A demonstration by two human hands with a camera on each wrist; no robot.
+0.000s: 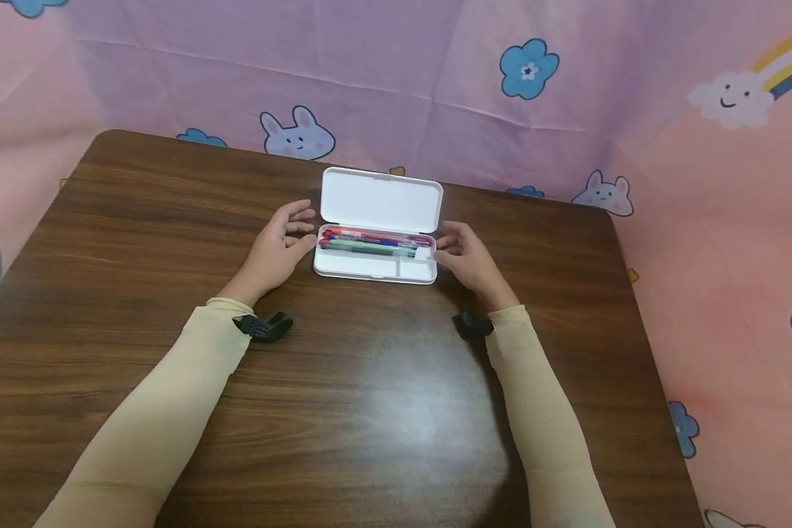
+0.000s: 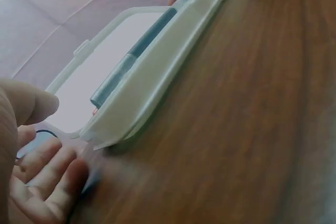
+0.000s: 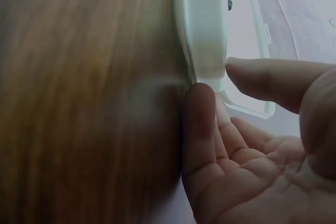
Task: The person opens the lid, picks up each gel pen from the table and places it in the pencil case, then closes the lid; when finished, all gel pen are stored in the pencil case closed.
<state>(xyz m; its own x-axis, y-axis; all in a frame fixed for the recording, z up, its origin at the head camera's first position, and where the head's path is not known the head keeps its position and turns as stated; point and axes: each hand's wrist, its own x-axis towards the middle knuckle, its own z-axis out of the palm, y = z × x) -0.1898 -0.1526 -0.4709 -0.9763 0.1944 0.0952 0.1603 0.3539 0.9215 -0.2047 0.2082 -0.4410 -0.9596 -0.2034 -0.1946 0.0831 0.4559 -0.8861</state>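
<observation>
A white pencil case (image 1: 356, 276) lies on the table with its lid (image 1: 381, 199) raised at the back. Several pens (image 1: 369, 248) in red, blue and green lie lengthwise in its rear compartment; two front compartments show bare. At the case's left end is my left hand (image 1: 273, 249), fingers spread and relaxed, thumb near the corner. The left wrist view shows that thumb (image 2: 39, 106) apart from the case wall (image 2: 152, 72). My right hand (image 1: 471, 260) is at the opposite end, its thumb (image 3: 262, 77) and fingertips right at the white end wall (image 3: 202, 30).
The brown wood-grain table (image 1: 343, 411) has rounded corners. Behind it and to the right hangs a pink and purple cloth (image 1: 383, 66) printed with flowers and rabbits. A black strap device (image 1: 264, 326) is on the left wrist, another (image 1: 473, 324) on the right.
</observation>
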